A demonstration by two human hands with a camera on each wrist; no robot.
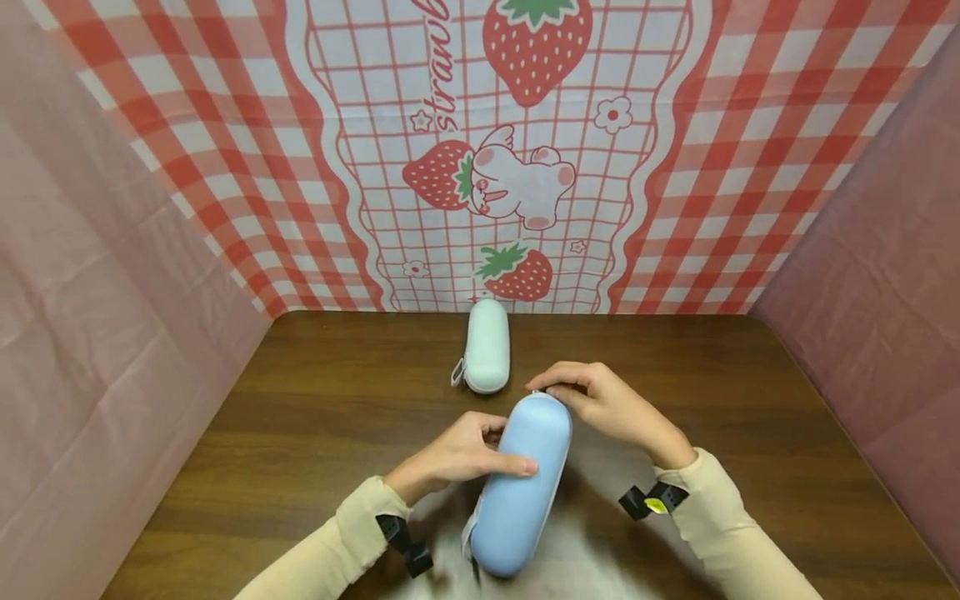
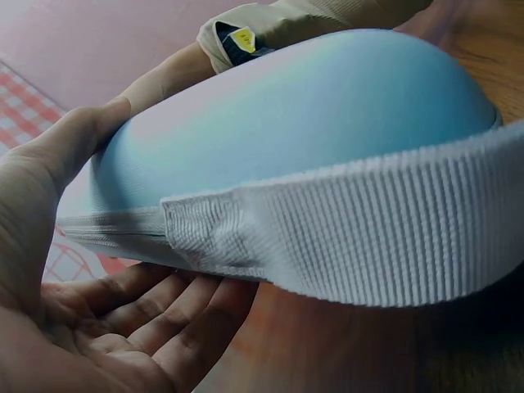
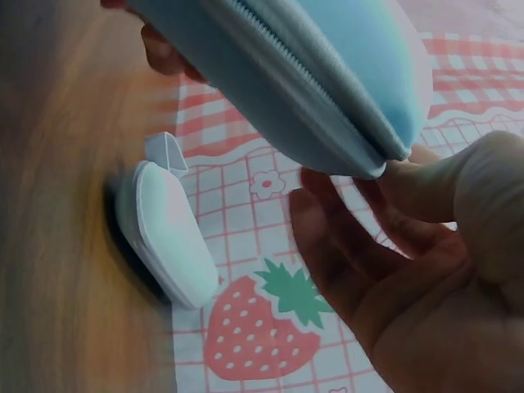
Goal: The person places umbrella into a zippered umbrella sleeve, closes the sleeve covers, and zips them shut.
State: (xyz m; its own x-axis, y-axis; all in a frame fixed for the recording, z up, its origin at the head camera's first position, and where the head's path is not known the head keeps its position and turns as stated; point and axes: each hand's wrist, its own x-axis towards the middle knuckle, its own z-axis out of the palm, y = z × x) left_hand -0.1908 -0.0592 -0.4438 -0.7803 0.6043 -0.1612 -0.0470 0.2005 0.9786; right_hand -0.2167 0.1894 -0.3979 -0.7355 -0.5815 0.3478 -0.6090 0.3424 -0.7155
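Observation:
My left hand [image 1: 467, 450] grips a light blue zip case [image 1: 525, 483], thumb over the top and the other fingers beneath. The case is long and rounded, tilted with its far end to the right. A ribbed pale strap [image 2: 368, 229] loops from its near end in the left wrist view. At the far end, my right hand [image 1: 611, 404] pinches the zip's end between thumb and forefinger; the zip pull is mostly hidden by those fingers. In the right wrist view the zipper [image 3: 303, 78] runs along the case's side up to the fingertips.
A smaller mint-green zip case [image 1: 487, 346] with a short strap loop [image 1: 458, 372] lies on the brown wooden table [image 1: 322, 400], just beyond the blue case. Behind it hangs a strawberry-print checked cloth [image 1: 517, 183]. Pink cloth walls [image 1: 112, 292] enclose both sides.

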